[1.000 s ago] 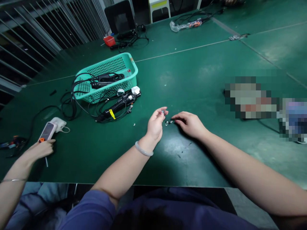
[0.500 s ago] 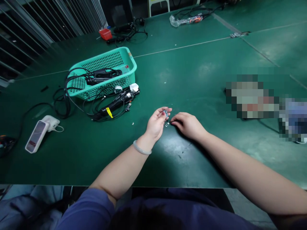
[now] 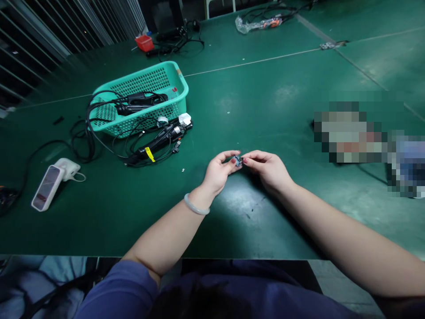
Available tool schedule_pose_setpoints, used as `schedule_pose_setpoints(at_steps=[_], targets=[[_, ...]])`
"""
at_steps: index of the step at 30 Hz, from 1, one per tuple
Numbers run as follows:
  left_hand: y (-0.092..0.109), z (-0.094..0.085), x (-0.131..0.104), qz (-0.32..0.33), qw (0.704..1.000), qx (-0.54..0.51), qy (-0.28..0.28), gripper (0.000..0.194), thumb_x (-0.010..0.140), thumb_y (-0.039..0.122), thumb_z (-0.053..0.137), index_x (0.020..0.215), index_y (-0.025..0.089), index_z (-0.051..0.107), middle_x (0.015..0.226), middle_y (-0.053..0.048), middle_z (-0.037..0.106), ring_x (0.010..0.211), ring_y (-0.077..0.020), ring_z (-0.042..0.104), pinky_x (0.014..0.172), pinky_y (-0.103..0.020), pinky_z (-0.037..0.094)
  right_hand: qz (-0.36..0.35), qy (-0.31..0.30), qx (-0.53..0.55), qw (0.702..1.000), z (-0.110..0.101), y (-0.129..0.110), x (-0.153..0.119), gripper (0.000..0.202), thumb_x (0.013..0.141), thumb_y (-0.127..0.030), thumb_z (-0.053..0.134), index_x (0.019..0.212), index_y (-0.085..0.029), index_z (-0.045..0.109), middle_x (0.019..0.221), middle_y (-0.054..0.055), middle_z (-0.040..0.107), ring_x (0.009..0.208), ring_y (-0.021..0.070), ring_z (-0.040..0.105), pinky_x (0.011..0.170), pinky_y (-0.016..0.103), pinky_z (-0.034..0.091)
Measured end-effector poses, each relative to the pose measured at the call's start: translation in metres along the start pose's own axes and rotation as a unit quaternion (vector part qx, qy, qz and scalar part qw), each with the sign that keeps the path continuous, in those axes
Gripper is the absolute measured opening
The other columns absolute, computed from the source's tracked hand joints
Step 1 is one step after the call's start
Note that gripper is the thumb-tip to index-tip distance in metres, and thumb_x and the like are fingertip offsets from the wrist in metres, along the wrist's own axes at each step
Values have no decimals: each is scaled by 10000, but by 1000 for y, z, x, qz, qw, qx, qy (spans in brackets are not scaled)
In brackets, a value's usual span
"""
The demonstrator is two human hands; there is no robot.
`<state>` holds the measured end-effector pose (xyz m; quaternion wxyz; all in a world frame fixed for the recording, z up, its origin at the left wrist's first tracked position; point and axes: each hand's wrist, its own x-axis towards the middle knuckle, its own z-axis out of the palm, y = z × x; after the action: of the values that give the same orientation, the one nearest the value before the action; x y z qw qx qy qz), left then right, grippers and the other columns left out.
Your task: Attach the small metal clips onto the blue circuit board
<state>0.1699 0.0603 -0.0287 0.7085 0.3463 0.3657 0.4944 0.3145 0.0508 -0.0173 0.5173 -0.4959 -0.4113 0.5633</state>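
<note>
My left hand point(image 3: 217, 172), with a pale bangle point(image 3: 196, 206) at the wrist, pinches a small bluish piece point(image 3: 237, 161) that looks like a little circuit board. Fingers cover much of it. Close against its right side, my right hand point(image 3: 268, 167) has thumb and index finger pressed together at the piece's edge. A tiny dark bit shows at those fingertips, too small to name. Both hands are just above the green table point(image 3: 212, 235).
To the left is a green plastic basket point(image 3: 181, 95) holding black corded devices, with another black corded tool point(image 3: 156, 144) before it. A white-framed device point(image 3: 47, 188) lies farther left. A red tray point(image 3: 144, 43) stands at the back; blurred-out items point(image 3: 348, 137) are at the right.
My right hand has risen and met the bluish piece in my left hand, which moved slightly right. The small white-rimmed bit on the table between the hands no longer shows.
</note>
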Motion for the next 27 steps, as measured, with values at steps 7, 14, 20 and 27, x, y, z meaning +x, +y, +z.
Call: schedule_pose_setpoints(at_steps=[7, 14, 20, 27], targets=[[-2, 0, -1, 3, 1000, 0, -19, 319, 593, 309, 830, 856, 184, 700, 1083, -49, 686, 887, -133, 656, 889, -349, 529, 12, 3, 12, 1000, 0, 3, 1, 287, 523, -373, 845, 700, -194, 708, 658, -13, 664, 613, 115, 561, 647, 289, 469], [-3, -3, 2, -4, 999, 22, -33, 347, 597, 294, 823, 921, 202, 738, 993, -46, 720, 863, -139, 664, 907, -359, 523, -27, -5, -59, 998, -5, 1, 1, 327, 561, -449, 829, 725, -196, 703, 756, 17, 688, 723, 153, 613, 771, 334, 487], [-6, -4, 1, 38, 996, 79, -29, 349, 605, 148, 793, 945, 217, 750, 1099, -35, 648, 924, -139, 656, 969, -347, 495, -11, -23, -110, 994, -11, -3, 3, 366, 565, -496, 816, 722, -188, 700, 747, 30, 691, 721, 165, 619, 781, 347, 489], [-6, -2, -2, 39, 992, 118, 6, 346, 672, 117, 728, 1010, 191, 727, 1019, -41, 647, 850, -133, 671, 922, -357, 528, 16, -29, -105, 994, -13, -6, 3, 349, 513, -456, 852, 691, -194, 704, 754, 42, 730, 738, 187, 656, 797, 352, 508]])
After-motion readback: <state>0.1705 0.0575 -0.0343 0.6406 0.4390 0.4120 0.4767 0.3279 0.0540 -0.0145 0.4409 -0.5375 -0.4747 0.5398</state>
